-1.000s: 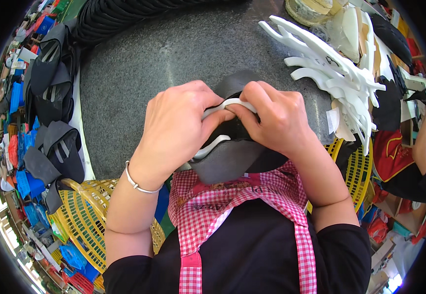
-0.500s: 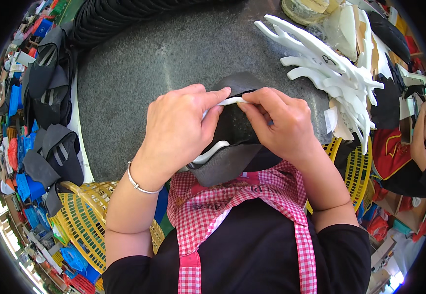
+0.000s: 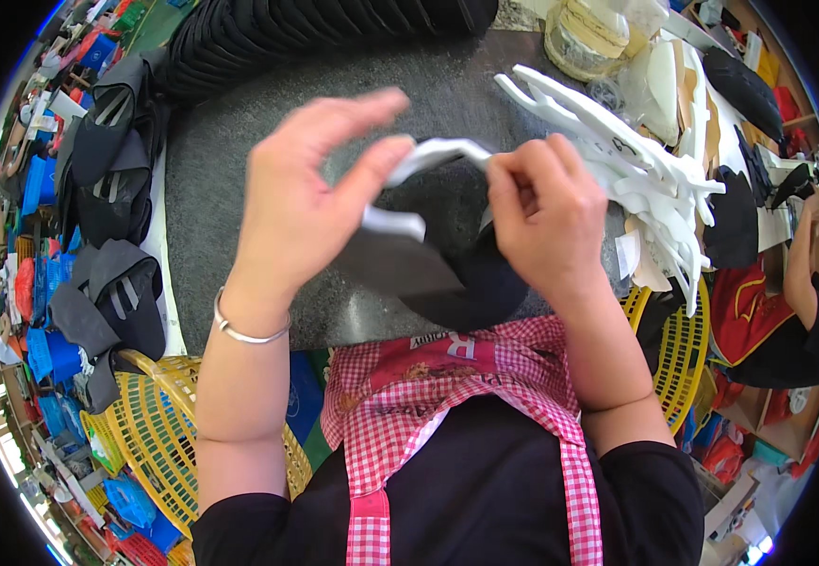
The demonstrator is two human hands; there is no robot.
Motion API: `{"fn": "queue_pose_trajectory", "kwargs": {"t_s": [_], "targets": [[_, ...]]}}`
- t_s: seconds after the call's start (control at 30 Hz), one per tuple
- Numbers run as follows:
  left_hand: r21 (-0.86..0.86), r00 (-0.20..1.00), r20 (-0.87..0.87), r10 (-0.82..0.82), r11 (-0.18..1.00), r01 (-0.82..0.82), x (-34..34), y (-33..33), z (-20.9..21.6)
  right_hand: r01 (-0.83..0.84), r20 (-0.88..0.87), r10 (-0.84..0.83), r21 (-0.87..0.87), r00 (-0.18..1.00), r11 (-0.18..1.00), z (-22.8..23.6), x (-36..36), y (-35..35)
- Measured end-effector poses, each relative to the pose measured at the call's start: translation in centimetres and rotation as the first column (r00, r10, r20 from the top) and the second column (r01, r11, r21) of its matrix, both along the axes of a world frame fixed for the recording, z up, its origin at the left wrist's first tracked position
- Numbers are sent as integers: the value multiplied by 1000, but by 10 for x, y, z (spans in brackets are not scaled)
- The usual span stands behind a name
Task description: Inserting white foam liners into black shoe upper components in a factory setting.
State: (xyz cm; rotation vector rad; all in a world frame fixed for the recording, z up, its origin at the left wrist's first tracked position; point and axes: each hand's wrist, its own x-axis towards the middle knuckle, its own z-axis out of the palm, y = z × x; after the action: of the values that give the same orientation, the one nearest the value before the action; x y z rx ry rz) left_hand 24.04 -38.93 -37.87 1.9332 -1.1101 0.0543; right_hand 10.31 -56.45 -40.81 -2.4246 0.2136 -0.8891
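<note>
Pinching white strip (image 3: 438,151): left hand (image 3: 310,193); right hand (image 3: 546,217)

Matt foam, dull rubbery sheet and rough stone under my view.

I see the white strip (image 3: 438,151) as smooth, matt foam, the dark piece (image 3: 409,264) below it as soft matt sheet; the bench (image 3: 239,189) looks like rough speckled grey stone, the bracelet (image 3: 244,330) is shiny metal, the baskets (image 3: 145,443) glossy yellow plastic mesh, the apron (image 3: 447,396) checked woven cloth.
</note>
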Motion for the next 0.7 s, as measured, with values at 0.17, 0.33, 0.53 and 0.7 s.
{"fn": "queue_pose_trajectory", "kwargs": {"t_s": [0.17,0.33,0.53,0.7], "targets": [[0,979,35,203,979,-203,-54,6,-31,130,-334,-172,-145,927,981,11,-11,-11],[99,936,9,351,932,-350,-65,-19,-64,-242,-121,233,-68,965,968,29,42,0],[11,950,-184,251,967,-253,-43,8,-64,-486,-343,448,-31,826,873,15,71,9],[-71,778,-625,54,990,-126,-23,38,-50,-527,-273,500,-31,822,849,8,58,7]]}}
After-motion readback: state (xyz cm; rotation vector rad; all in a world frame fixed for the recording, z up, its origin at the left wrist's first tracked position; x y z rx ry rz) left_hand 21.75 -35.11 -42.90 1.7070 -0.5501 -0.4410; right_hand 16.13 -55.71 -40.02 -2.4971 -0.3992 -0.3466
